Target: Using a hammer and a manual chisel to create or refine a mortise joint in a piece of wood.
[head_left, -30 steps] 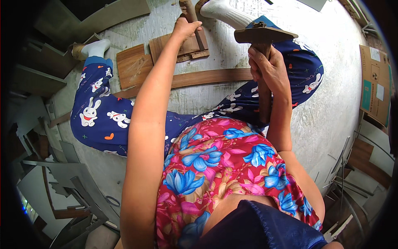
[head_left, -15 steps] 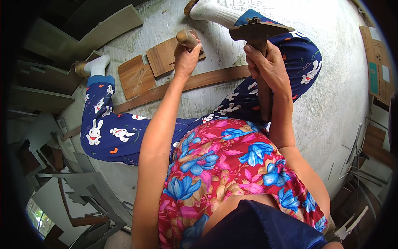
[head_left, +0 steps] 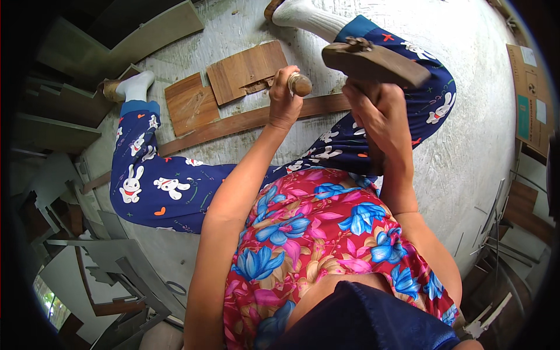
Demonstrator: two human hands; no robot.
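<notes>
My left hand (head_left: 284,98) is closed around a wooden-handled chisel (head_left: 300,85). Its rounded butt points up towards me, and its blade is hidden. My right hand (head_left: 379,114) grips a hammer (head_left: 376,63) by its handle, the dark, worn head raised to the right of the chisel and apart from it. A brown wood-grain board (head_left: 242,67) lies just left of my left hand, with a rough, splintered notch in its near edge. Beside it rests a second wood-grain board (head_left: 191,108). A long brown strip of wood (head_left: 248,121) runs across the floor in front of both boards.
My legs in blue patterned trousers (head_left: 175,189) spread around the boards on a pale, scuffed floor (head_left: 466,163). Stacked panels (head_left: 140,41) stand at the far left, and offcuts (head_left: 116,274) pile up nearer. A cardboard box (head_left: 529,99) is at the right.
My left hand has moved right and slightly nearer, and the chisel butt has turned, uncovering the board's notch. The hammer has tipped, its head now slightly lower and farther right.
</notes>
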